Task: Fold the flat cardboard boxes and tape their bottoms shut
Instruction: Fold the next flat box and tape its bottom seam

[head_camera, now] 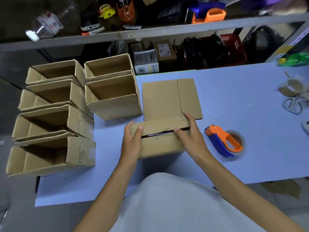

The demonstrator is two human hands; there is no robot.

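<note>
Both hands, left hand [132, 139] and right hand [189, 133], grip the box [160, 144], flaps closed, untaped; six boxes [55, 131] done left of the grip, tape dispenser [224, 141] right.

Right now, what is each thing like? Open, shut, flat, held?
box in hands: flaps folded shut, seam untaped
left hand: grips the box's left end
right hand: presses the flaps down
flat box: lying unfolded behind
finished boxes: standing open
tape dispenser: resting on table, untouched

scissors [291, 106] near what looks like string [291, 87].
</note>
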